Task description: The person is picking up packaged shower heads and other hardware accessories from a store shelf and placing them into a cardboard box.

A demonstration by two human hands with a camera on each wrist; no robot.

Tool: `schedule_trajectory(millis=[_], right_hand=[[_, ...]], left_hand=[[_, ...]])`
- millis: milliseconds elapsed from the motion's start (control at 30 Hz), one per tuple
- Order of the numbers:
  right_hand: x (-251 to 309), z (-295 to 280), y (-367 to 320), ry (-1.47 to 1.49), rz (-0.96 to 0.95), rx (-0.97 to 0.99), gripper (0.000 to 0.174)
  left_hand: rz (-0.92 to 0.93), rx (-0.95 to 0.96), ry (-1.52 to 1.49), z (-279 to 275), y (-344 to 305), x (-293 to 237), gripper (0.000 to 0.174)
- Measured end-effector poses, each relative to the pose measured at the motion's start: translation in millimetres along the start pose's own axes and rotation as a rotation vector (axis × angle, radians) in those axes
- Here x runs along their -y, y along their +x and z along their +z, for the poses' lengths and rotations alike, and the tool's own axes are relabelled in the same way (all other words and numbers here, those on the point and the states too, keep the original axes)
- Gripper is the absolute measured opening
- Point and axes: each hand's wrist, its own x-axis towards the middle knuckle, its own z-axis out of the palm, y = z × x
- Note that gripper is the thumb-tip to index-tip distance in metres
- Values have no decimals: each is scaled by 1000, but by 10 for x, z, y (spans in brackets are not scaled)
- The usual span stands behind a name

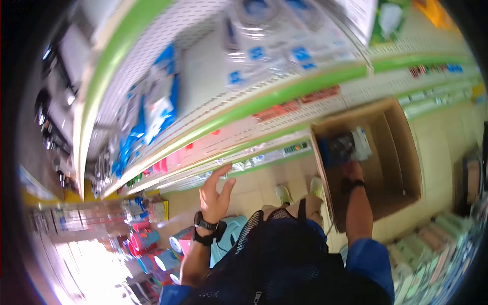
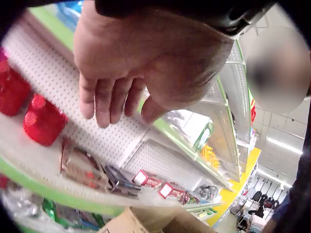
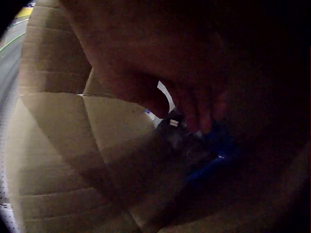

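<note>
My right hand [image 1: 353, 173] reaches down inside a deep cardboard box [image 1: 391, 183]. Its thumb and fingers [image 3: 190, 116] grip the edge of a plastic-wrapped package [image 1: 339, 147], dark with blue parts and a white card. In the right wrist view the package [image 3: 209, 155] lies in shadow under the fingertips, its far side hidden. My left hand [image 1: 214, 198] is raised in front of the shelves, holding nothing. Its fingers [image 2: 116, 99] hang apart and relaxed, with the white perforated shelf back [image 2: 102, 141] behind them.
Shelving with green edges [image 1: 284, 94] runs along the front, bearing clear packets [image 1: 264, 51] and blue-and-white packages [image 1: 162, 112]. Red containers [image 2: 44, 119] stand on a shelf in the left wrist view. Colourful goods [image 1: 145, 239] sit at lower left, stacked items [image 1: 432, 244] at lower right.
</note>
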Motion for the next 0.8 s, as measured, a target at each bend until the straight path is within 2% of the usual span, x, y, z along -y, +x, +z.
schedule_trajectory(millis=[33,100,167,200,267,333,400,533,733,800], right_hand=[[303,302,-429,133,24,-94,28],[382,283,-519,100,-156,47,44],[751,519,-826,90,-108,-21,30],[845,572,-996,66,-128,-2,30],[992,689,-1347,98,-322,65,27],[1152,952,-1822,71,-378,49,25],[1210,1104,-2118,48,-428,26,24],[1264,1300,-2493,-35,-467,43,22],[1244,1631,-2889,-72,-507,99,18],[1244,1759,-2994,-75,-541,131,18]], left_hand=[[37,-113,24,-133,110,-25,35],[148,-310,133,-414,328,-81,44],[252,-451,232,-665,553,-50,54],[287,-503,243,-772,665,-12,60],[383,-567,432,-956,891,174,71],[343,-522,474,-1075,1078,339,82],[325,-505,579,-1161,1245,502,84],[278,-438,581,-1217,1466,771,81],[409,-353,690,-1232,1591,861,53],[424,-382,642,-1245,1662,910,52]])
